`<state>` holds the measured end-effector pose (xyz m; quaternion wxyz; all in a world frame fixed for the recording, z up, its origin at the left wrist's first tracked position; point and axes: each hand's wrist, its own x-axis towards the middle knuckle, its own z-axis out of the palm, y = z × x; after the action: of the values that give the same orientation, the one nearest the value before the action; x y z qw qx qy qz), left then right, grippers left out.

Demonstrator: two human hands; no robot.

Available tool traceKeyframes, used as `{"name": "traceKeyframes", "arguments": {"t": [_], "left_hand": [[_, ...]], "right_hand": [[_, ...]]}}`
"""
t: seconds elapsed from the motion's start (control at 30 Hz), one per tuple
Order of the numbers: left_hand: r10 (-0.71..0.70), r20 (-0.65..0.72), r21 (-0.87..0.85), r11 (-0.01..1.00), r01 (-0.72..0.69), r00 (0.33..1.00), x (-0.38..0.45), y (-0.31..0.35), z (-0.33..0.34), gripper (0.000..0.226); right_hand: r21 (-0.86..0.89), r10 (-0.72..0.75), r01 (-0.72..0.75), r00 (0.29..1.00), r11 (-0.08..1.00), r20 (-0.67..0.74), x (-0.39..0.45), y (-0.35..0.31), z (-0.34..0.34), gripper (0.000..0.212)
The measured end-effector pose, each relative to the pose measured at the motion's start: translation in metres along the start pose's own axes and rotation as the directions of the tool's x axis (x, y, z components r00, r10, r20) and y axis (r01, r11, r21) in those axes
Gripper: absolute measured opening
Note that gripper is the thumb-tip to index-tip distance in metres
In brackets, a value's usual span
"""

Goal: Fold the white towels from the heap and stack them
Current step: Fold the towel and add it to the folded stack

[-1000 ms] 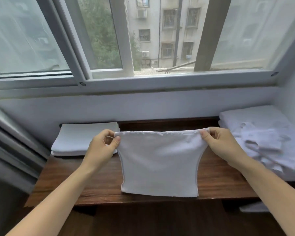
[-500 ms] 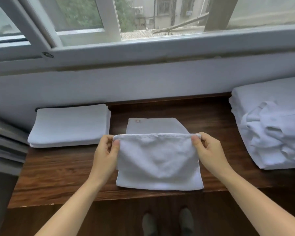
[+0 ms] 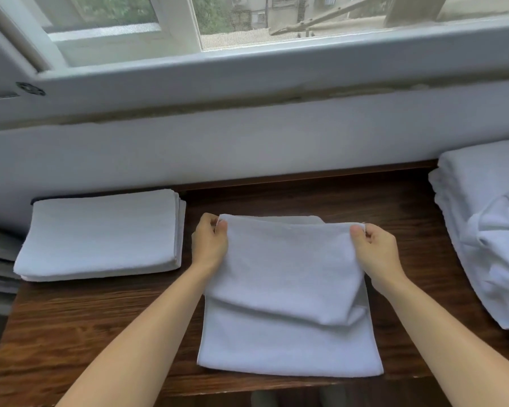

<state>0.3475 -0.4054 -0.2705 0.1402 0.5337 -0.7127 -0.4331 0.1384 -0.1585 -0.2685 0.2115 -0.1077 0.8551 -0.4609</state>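
Two corners of the towel [image 3: 288, 289] are being pinched, one by each hand, as its upper layer is being folded away from the body over the part lying on the table [image 3: 100, 312]. Doing this well likely means keeping both corners level and laying them squarely on the far edge. Left hand [image 3: 209, 242] and right hand [image 3: 375, 252] are curling thumb and fingers tightly round the cloth. Left of the left fingers is lying the folded stack [image 3: 100, 233]; right of the right fingers, the heap [image 3: 488, 230].
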Motion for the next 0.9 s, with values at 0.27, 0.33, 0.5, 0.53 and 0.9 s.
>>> {"name": "traceKeyframes", "arguments": {"t": [0.27, 0.33, 0.5, 0.53, 0.9], "left_hand": [[0.102, -0.036, 0.452, 0.889, -0.075, 0.994, 0.013, 0.007, 0.018, 0.026], [0.145, -0.006, 0.553, 0.825, -0.118, 0.989, 0.013, 0.008, 0.022, 0.037], [0.317, 0.055, 0.728, 0.637, -0.255, 0.947, 0.008, 0.032, 0.036, 0.058], [0.429, 0.156, 0.675, 0.611, -0.413, 0.89, 0.004, 0.042, 0.043, 0.061], [0.408, 0.68, 0.171, 0.719, -0.673, 0.609, -0.027, 0.062, 0.109, 0.03]], "right_hand": [[-0.221, -0.144, 0.168, 0.982, 0.961, 0.123, 0.002, -0.002, 0.01, 0.038], [-0.257, -0.156, 0.197, 0.972, 0.946, 0.173, -0.003, 0.001, 0.017, 0.026], [-0.29, -0.239, 0.28, 0.956, 0.915, 0.169, -0.021, 0.004, 0.032, 0.018], [-0.324, -0.301, 0.336, 0.941, 0.885, 0.153, -0.026, 0.006, 0.035, 0.022], [-0.23, -0.487, 0.522, 0.852, 0.822, 0.191, -0.073, 0.019, 0.027, 0.023]]}}
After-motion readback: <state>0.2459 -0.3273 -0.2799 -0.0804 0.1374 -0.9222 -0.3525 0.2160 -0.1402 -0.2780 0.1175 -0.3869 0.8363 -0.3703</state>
